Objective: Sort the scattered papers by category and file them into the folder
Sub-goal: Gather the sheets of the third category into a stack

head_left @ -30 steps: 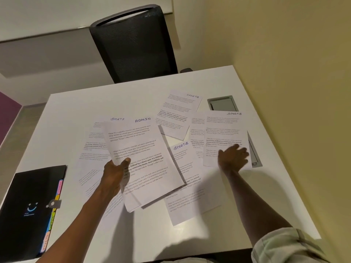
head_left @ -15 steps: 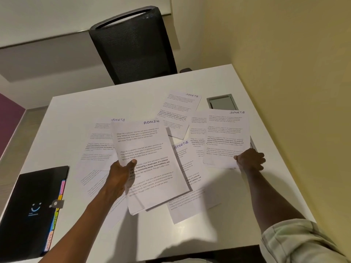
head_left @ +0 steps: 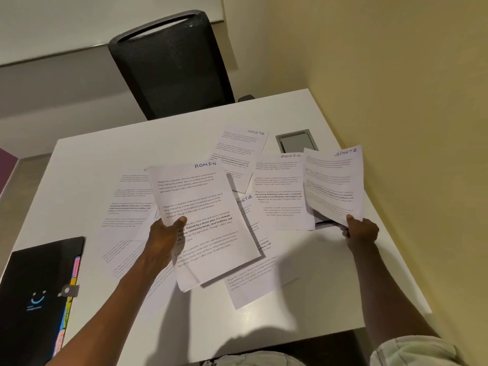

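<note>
Far left of both hands, the black folder (head_left: 34,291) lies closed on the bench (head_left: 317,307) with its coloured tabs poking out the right edge, so nothing is going into it yet.

Left hand (head_left: 165,240) is curled round a small stack, thumb on top, ADMIN sheet (head_left: 203,220) showing on the front. Same grip as a second ago; it's just drifted a touch toward the right hand. More loose sheets (head_left: 126,207) lie under and to the left of it, headings mostly hidden, so can't tell their category.

Between the hands there's a SPORTS sheet (head_left: 241,154) lying further back, another SPORTS page half buried under the stack, and, this is the new bit, a second ADMIN page (head_left: 282,191) lying flat just left of the right hand. A second ago that one was covered.

Right hand (head_left: 360,231) went from resting flat on a SPORTS page (head_left: 334,180) to pinching its bottom corner and lifting it off the bench, so it's now tilted up and curling. Behind it sits a grey hatch (head_left: 295,141) set into the bench.

My read: peeling off that page exposed an ADMIN sheet that probably belongs on the left-hand stack, and the lifted page starts or joins a separate SPORTS pile. Still early in the sorting, with most papers scattered.
</note>
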Tool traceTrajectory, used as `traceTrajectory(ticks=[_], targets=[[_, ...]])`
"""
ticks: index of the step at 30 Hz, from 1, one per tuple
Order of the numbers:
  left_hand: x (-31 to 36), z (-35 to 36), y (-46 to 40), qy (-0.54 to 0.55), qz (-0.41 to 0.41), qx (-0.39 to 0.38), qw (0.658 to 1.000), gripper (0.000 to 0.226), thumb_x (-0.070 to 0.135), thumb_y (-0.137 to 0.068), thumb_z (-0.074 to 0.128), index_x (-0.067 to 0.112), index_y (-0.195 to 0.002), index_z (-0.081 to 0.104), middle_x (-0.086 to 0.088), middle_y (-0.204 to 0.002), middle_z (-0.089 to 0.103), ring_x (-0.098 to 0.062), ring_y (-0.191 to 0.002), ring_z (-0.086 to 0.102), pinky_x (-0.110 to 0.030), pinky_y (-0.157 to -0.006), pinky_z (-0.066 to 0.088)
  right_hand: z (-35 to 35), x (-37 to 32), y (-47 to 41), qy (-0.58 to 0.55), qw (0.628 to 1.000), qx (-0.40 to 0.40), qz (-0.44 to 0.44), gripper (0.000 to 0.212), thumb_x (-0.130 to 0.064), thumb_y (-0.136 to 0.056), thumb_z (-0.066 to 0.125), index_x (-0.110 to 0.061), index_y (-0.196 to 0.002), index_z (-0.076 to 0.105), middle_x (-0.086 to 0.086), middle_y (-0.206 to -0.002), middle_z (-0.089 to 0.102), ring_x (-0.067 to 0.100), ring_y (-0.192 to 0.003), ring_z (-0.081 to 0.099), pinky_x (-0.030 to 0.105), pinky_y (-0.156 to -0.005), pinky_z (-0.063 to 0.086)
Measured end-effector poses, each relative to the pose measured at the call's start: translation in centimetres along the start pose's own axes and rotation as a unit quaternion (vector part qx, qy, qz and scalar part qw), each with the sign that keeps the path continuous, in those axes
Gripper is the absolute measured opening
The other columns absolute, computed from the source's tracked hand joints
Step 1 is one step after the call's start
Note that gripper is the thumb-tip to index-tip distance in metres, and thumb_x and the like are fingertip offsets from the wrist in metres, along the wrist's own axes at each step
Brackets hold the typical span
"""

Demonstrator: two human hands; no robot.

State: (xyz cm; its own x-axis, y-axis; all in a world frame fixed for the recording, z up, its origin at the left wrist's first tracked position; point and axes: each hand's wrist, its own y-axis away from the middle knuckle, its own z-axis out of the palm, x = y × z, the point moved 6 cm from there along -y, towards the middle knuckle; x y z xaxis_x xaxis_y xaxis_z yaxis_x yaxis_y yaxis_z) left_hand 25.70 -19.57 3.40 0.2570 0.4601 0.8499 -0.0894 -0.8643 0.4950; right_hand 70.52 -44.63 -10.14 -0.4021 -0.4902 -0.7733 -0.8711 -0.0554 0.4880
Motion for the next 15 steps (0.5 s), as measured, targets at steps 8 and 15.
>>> traceTrajectory(ticks=[8, 15], targets=[[0.8, 1.6, -0.2, 0.003, 0.000, -0.015, 1.000, 0.003, 0.014, -0.095, 0.065, 0.015, -0.098, 0.066, -0.004, -0.091, 0.072, -0.024, -0.081, 0.069, -0.034, -0.071, 0.055, 2.9, -2.1, 3.2, 0.128, 0.970, -0.145, -0.144, 0.019, -0.017, -0.084, 0.073, -0.003, -0.090, 0.062, 0.018, -0.095, 0.067, 0.033, -0.081, 0.065, 0.046, -0.067, 0.059], [1.2, 1.7, 0.1, 0.011, 0.003, 0.000, 1.000, 0.005, 0.013, -0.096, 0.064, 0.017, -0.094, 0.064, -0.002, -0.089, 0.070, -0.019, -0.078, 0.066, -0.028, -0.065, 0.050, 5.6, -3.3, 3.6, 0.336, 0.916, -0.185, -0.115, 0.055, -0.049, -0.082, 0.070, 0.003, -0.100, 0.061, 0.018, -0.098, 0.067, 0.033, -0.088, 0.064, 0.029, -0.064, 0.047]])
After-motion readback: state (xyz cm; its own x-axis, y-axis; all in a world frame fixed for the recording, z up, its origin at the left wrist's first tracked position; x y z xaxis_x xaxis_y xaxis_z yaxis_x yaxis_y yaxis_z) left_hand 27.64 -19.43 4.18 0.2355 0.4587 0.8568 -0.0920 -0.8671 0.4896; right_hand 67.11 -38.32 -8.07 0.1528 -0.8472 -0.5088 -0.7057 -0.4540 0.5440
